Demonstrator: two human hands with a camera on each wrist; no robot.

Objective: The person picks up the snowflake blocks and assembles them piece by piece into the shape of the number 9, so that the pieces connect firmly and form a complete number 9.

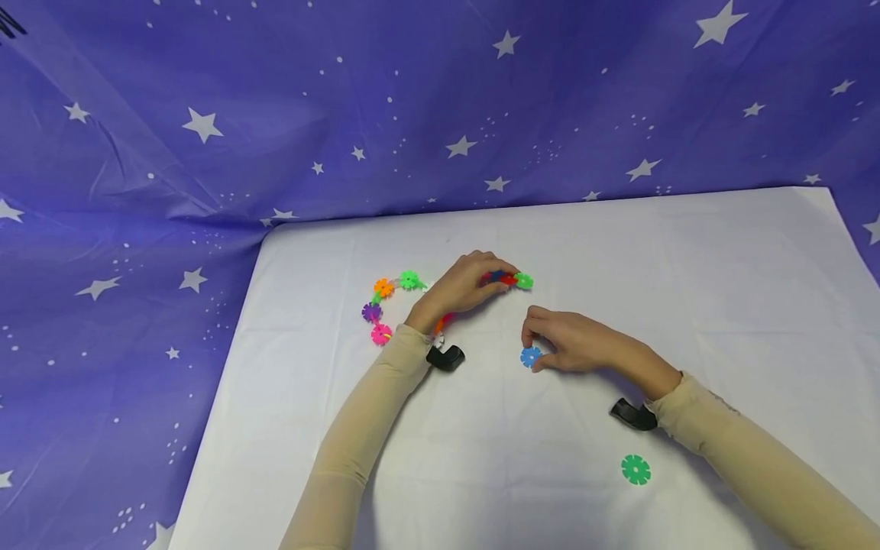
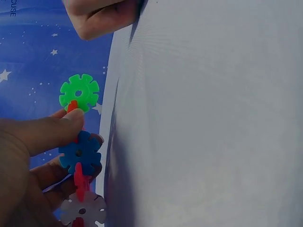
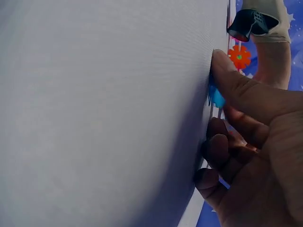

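Note:
My left hand [image 1: 464, 286] pinches a red notched plastic disc [image 2: 72, 106] near the end of a linked chain. A bright green disc [image 2: 79, 92] forms that tip. Below the thumb in the left wrist view come a dark blue disc [image 2: 79, 152], a pink one seen edge-on and a whitish disc [image 2: 84, 210]. To the right, my right hand [image 1: 571, 340] holds a loose light blue disc [image 1: 531, 356] by its edges between thumb and finger, at the tabletop. Fingers hide part of this disc [image 3: 217, 97] in the right wrist view.
The chain curves leftward past an orange disc [image 1: 383, 288], a purple disc [image 1: 371, 312] and a pink disc [image 1: 381, 334]; the left forearm covers part of it. A loose green disc [image 1: 635, 470] lies near the right forearm. A starry blue cloth [image 1: 440, 99] hangs behind the white table [image 1: 687, 267].

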